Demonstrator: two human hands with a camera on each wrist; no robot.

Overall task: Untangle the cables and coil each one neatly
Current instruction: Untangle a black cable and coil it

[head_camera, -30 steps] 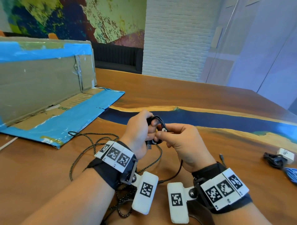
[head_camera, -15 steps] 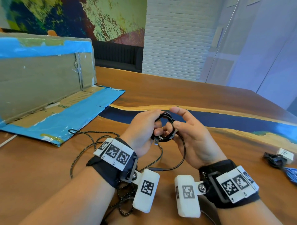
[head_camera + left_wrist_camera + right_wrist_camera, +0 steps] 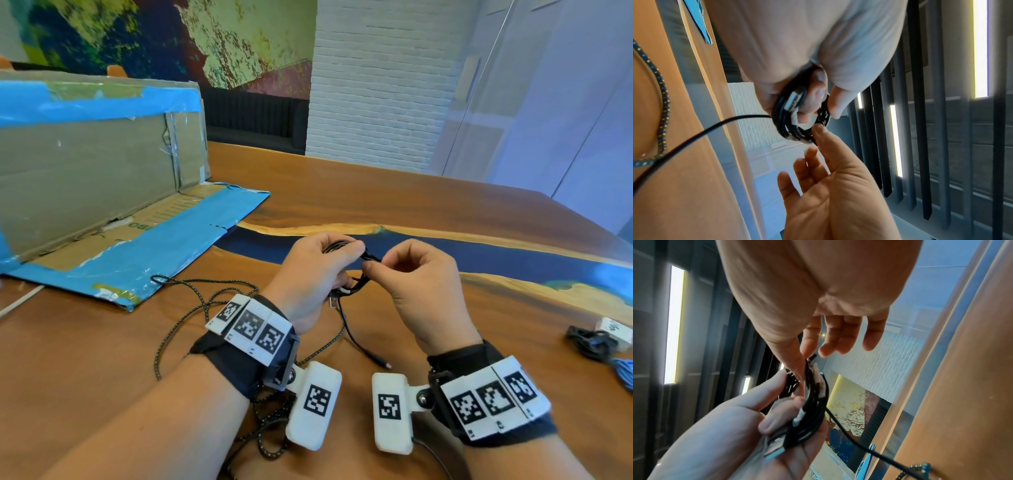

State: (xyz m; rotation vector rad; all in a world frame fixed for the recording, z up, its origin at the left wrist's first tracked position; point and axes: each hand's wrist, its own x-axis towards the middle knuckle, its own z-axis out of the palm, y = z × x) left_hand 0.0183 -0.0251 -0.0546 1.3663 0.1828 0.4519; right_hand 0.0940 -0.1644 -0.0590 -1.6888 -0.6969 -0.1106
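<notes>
My left hand (image 3: 337, 262) grips a small coil of thin black cable (image 3: 789, 120), its silver USB plug (image 3: 794, 100) lying against the fingers. The same coil (image 3: 809, 410) and plug (image 3: 774, 449) show in the right wrist view. My right hand (image 3: 376, 262) pinches a strand at the top of the coil between thumb and forefinger, its other fingers loose. The cable's free tail hangs from the left hand to the table and ends in a small plug (image 3: 386, 364). A black-and-yellow braided cable (image 3: 191, 291) sprawls loose on the table under my left wrist.
An opened cardboard box (image 3: 102, 192) with blue tape lies at the left on the wooden table (image 3: 394, 205). At the right edge sit a bundled black cable (image 3: 587, 342) with a white adapter (image 3: 615, 329) and a blue cable (image 3: 625, 371).
My right hand's spread fingers have closed into a pinch on the cable at the top of the coil. The hanging loop by the right hand is gone; only the tail hangs down.
</notes>
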